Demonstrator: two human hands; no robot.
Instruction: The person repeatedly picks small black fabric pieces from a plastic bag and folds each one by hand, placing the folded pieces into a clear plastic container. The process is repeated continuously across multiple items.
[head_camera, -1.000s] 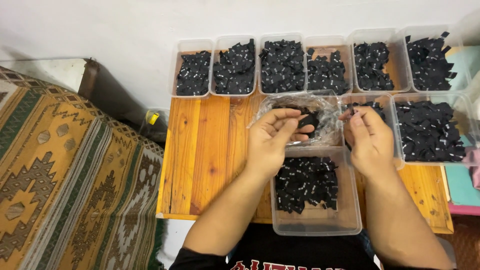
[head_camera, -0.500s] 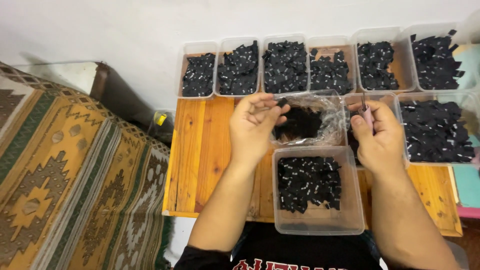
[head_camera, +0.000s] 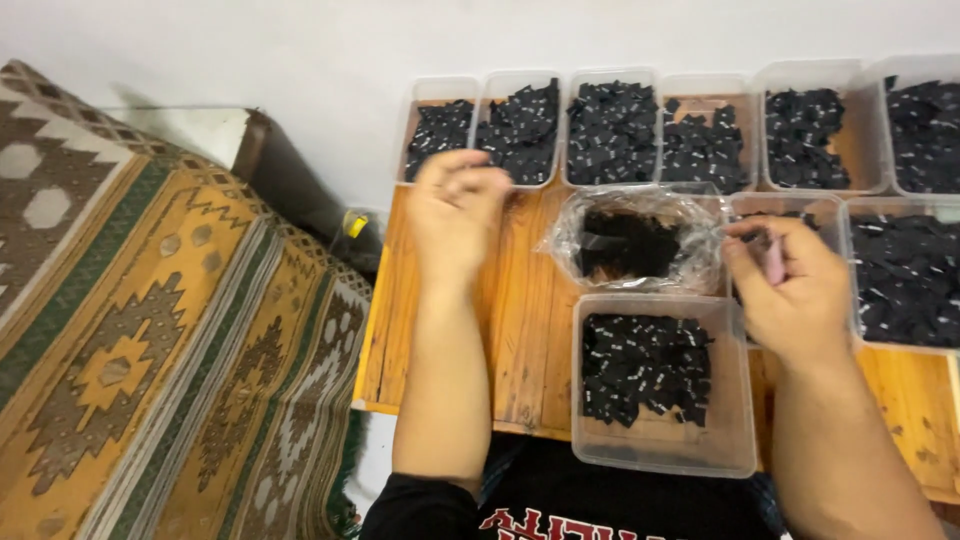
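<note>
Along the wooden table (head_camera: 520, 330) back edge: clear tubs (head_camera: 612, 128) of black tags. Left hand (head_camera: 455, 205) raised, fingers pinched, contents unclear. Right hand (head_camera: 790, 280) pinching the clear bag (head_camera: 640, 240) rim, centre.

Just one camera here, strapped to my head, looking steeply down over my forearms at the wooden table (head_camera: 520, 300) from pretty close. It faces toward the white wall (head_camera: 300, 60), with the patterned rug (head_camera: 150, 330) filling the left side.
</note>
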